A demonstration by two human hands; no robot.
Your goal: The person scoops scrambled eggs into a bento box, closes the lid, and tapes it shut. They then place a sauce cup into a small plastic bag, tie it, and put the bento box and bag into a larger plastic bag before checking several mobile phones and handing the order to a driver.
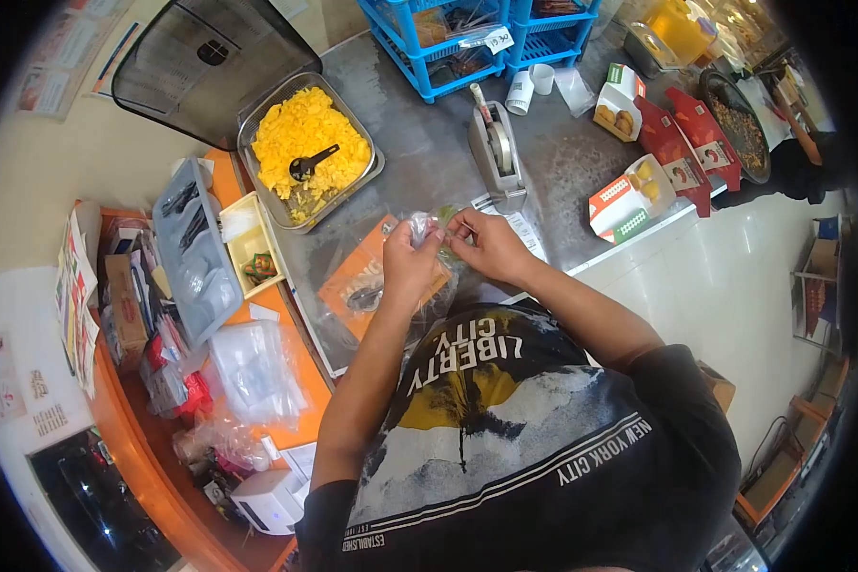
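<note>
Pinching crinkly clear plastic (pixel 423 226), left hand (pixel 412 262) and right hand (pixel 493 248) both have fingers narrow; boxy dispenser (pixel 506 189) at 1 o'clock, smudgy grey counter (pixel 564 151), shiny floor (pixel 715 281) around 3.

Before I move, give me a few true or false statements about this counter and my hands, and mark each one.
The black spoon lies in the yellow food. True.

The left hand is pressed flat on the counter. False: its fingers are pinched at some clear plastic, close to the right hand.

The open orange-and-white box holds yellow pieces of food. True.

The tape dispenser sits inside that box. False: it is on the counter, apart from the box.

The blue racks are empty. False: there are things inside them.
</note>
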